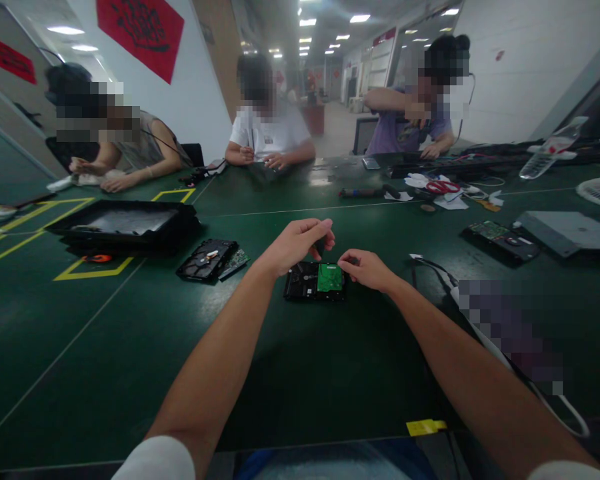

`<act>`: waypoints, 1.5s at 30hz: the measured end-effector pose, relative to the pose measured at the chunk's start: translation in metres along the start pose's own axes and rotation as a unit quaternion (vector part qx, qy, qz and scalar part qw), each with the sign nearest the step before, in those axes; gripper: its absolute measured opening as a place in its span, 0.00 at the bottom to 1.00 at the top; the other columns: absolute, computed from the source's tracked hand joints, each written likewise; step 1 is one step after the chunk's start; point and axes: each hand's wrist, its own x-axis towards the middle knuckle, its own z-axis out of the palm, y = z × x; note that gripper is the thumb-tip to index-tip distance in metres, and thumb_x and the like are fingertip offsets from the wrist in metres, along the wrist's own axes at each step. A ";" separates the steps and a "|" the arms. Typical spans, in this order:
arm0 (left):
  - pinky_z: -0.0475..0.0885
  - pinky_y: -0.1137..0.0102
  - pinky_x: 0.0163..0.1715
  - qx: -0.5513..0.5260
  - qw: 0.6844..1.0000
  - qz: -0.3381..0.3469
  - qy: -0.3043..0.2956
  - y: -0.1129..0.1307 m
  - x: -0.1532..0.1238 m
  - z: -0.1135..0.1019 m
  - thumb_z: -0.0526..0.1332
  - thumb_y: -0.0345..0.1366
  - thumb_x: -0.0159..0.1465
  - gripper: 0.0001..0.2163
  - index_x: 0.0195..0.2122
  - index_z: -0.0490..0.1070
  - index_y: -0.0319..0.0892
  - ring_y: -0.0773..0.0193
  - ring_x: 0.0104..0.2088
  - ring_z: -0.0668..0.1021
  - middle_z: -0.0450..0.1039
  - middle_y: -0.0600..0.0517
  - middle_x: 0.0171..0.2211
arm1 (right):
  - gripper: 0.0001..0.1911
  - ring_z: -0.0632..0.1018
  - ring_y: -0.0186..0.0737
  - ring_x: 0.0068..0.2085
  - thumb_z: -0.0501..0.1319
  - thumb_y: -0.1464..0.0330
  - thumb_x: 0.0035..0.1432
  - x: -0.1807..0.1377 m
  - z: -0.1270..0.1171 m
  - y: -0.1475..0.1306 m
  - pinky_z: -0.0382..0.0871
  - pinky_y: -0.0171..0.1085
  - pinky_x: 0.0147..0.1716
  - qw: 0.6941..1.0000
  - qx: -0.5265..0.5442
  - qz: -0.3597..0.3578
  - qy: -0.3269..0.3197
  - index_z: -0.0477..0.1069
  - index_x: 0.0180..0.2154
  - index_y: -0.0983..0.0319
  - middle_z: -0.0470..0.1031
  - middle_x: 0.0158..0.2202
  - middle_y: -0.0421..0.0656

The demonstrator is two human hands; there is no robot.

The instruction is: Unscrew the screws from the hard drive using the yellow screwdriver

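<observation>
A black hard drive lies flat on the green table in front of me, its green circuit board facing up on the right half. Above its far edge, my left hand is closed round a small dark tool, seemingly a screwdriver handle held upright over the board; its tip is too small to see. My right hand is closed in a pinch at the board's upper right corner. Whether those fingertips hold a small part or only touch the drive, I cannot tell.
To the left are another hard drive with a loose circuit board, and a black tray. Rightward lie a third drive, a silver metal box, red scissors, a bottle and a cable. Three people sit opposite.
</observation>
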 end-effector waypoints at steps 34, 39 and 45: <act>0.82 0.65 0.40 -0.047 0.999 -0.025 -0.009 0.006 -0.004 -0.002 0.64 0.40 0.70 0.10 0.41 0.80 0.38 0.58 0.44 0.80 0.79 0.43 0.42 | 0.11 0.77 0.34 0.25 0.67 0.59 0.67 -0.001 0.008 0.006 0.69 0.33 0.22 1.000 -0.004 -0.013 0.009 0.74 0.42 0.60 0.81 0.34 0.43; 0.82 0.63 0.41 -0.028 0.999 -0.023 -0.017 0.006 -0.004 -0.002 0.64 0.42 0.70 0.11 0.42 0.80 0.38 0.58 0.44 0.80 0.79 0.44 0.43 | 0.10 0.76 0.33 0.24 0.67 0.60 0.67 0.000 0.009 0.006 0.68 0.33 0.22 1.000 -0.013 -0.018 0.010 0.74 0.41 0.60 0.80 0.33 0.41; 0.82 0.62 0.43 -0.003 1.000 -0.008 -0.012 0.005 -0.004 -0.003 0.68 0.45 0.68 0.13 0.41 0.79 0.37 0.59 0.43 0.80 0.79 0.45 0.43 | 0.08 0.77 0.33 0.26 0.67 0.61 0.67 0.000 0.010 0.006 0.69 0.33 0.25 0.999 -0.019 -0.015 0.021 0.75 0.40 0.59 0.81 0.33 0.41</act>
